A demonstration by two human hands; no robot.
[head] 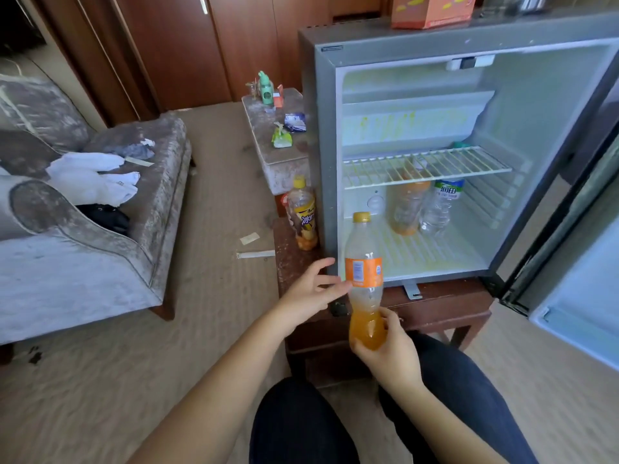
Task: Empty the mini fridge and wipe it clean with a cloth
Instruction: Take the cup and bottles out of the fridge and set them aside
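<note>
One fridge (323, 128), with one wire shelf (425, 165) and one door (582, 296). Four bottles: a soda bottle (364, 272) in front of the fridge, a yellow-capped bottle (303, 212) left of it, and two inside, an orange bottle (407, 205) and a water bottle (440, 205). Two hands: the left hand (311, 293) and the right hand (388, 353). One box (432, 10) on the fridge. One table (435, 306) under it. One armchair (83, 279). One stool (278, 162), carrying two packets, a blue packet (294, 122) and a green packet (281, 139), and one green container (266, 88). Two paper scraps on the carpet: a square scrap (249, 238) and a long strip (256, 254).
</note>
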